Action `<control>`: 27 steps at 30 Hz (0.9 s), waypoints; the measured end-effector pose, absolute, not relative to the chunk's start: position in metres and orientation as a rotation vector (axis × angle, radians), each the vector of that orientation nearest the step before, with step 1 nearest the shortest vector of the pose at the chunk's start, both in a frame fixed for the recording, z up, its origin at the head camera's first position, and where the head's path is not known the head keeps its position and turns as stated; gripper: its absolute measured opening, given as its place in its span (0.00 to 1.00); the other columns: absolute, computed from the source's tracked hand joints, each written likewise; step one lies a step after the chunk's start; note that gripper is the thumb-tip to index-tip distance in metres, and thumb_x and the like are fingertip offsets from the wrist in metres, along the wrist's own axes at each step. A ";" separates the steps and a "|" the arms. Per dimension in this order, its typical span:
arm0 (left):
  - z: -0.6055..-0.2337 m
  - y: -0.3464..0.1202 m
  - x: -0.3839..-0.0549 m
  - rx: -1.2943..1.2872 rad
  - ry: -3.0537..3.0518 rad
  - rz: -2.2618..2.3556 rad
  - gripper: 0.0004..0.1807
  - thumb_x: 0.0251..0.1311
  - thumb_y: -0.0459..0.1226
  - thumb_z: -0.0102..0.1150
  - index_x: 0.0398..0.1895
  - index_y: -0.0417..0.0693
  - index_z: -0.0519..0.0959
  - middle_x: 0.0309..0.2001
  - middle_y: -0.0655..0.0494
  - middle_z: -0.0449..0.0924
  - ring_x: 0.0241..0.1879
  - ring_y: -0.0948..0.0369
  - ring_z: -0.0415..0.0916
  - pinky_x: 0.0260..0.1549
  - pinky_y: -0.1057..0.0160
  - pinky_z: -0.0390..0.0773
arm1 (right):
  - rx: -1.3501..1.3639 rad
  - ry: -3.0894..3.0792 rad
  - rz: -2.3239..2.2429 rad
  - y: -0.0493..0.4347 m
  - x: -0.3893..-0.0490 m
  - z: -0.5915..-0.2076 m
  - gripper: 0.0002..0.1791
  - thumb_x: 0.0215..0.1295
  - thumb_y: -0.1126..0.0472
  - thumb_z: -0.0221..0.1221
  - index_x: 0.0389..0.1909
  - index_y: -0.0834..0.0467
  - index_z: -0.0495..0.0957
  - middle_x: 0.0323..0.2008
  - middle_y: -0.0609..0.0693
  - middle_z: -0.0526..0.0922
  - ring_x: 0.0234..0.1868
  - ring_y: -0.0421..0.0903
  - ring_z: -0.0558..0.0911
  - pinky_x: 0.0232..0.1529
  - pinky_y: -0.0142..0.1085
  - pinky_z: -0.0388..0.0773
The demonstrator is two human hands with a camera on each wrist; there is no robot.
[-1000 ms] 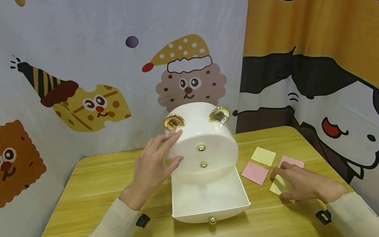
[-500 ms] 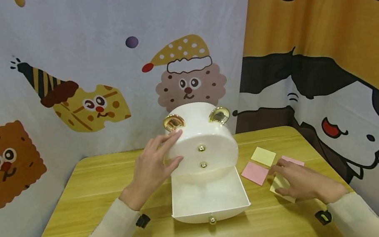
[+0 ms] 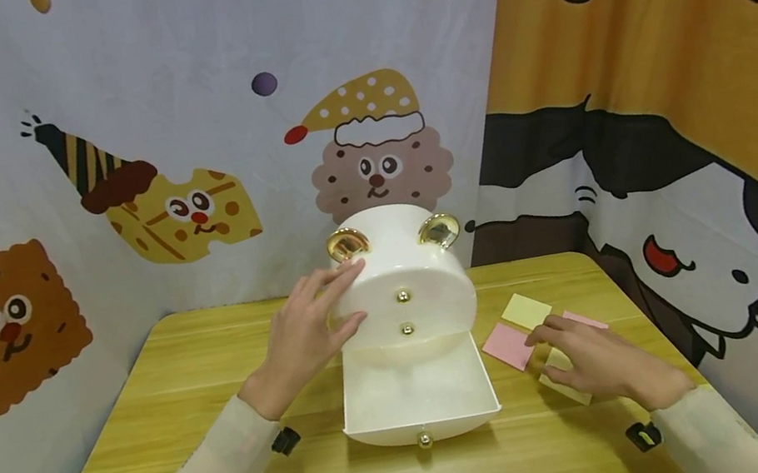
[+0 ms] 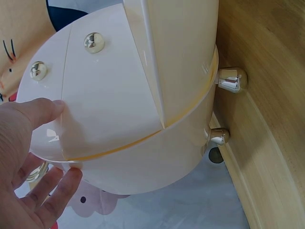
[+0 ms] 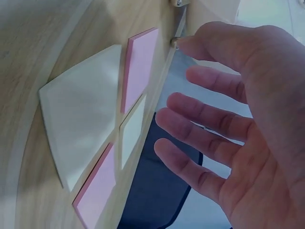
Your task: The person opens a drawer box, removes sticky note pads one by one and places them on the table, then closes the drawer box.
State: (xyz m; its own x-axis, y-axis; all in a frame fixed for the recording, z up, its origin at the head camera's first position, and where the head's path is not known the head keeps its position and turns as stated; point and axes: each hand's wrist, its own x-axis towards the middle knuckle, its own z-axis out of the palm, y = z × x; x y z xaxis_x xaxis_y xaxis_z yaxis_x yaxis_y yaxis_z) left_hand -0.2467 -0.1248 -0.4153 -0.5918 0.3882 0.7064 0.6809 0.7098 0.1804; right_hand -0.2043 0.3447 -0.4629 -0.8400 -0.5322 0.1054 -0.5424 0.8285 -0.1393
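My left hand [image 3: 298,339] holds the rounded edge of a white drawer box [image 3: 436,302]. In the left wrist view its thumb lies on the front face and its fingers touch the curved side. The box's bottom drawer [image 3: 417,390] is pulled out, with nothing in it. Over the sticky note pads hovers my right hand [image 3: 598,358], fingers loosely bent and holding nothing. Beneath it lies a pale yellow pad [image 5: 83,114], partly covered in the head view. Its fingertips overlap the left pink pad [image 3: 505,347] there. Another yellow pad [image 3: 525,310] and a pink pad [image 3: 587,319] lie farther back.
The wooden table [image 3: 204,369] meets a cartoon-printed cloth [image 3: 183,76] behind and at both sides. Gold ear-shaped pieces [image 3: 439,230] stick up from the box, and gold knobs [image 3: 407,329] mark its drawers. Small gold feet [image 4: 231,80] support it.
My right hand has lifted off the near yellow pad and shifted slightly left toward the left pink pad. The left hand, the box and the pads have stayed put.
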 end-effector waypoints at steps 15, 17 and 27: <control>-0.417 -0.125 -0.247 -0.810 -2.256 -0.572 0.47 0.66 0.44 0.89 0.87 0.58 0.77 0.66 0.48 0.89 0.50 0.50 0.85 0.25 0.68 0.75 | 0.937 -2.859 0.299 0.327 -0.195 -0.446 0.22 0.73 0.59 0.79 0.64 0.48 0.88 0.55 0.44 0.91 0.50 0.48 0.94 0.47 0.43 0.93; -0.417 -0.125 -0.247 -0.810 -2.255 -0.570 0.47 0.66 0.44 0.89 0.87 0.58 0.77 0.66 0.48 0.89 0.50 0.50 0.85 0.25 0.68 0.76 | 0.952 -2.838 0.302 0.324 -0.193 -0.444 0.22 0.73 0.59 0.79 0.65 0.48 0.88 0.54 0.44 0.92 0.49 0.48 0.94 0.47 0.42 0.93; -0.416 -0.126 -0.247 -0.809 -2.260 -0.575 0.47 0.66 0.44 0.89 0.87 0.58 0.77 0.67 0.48 0.88 0.50 0.51 0.85 0.24 0.69 0.73 | 1.013 -2.756 0.322 0.310 -0.183 -0.431 0.20 0.76 0.59 0.78 0.65 0.46 0.87 0.53 0.44 0.92 0.49 0.46 0.94 0.44 0.38 0.92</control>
State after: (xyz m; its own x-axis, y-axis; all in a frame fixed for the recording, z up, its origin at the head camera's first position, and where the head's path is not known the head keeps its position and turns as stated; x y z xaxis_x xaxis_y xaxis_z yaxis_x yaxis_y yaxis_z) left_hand -0.2468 -0.1257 -0.4161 -0.5901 0.3892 0.7073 0.6798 0.7121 0.1754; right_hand -0.1827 0.3096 -0.4313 -0.7492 -0.6139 0.2485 -0.6547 0.7433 -0.1373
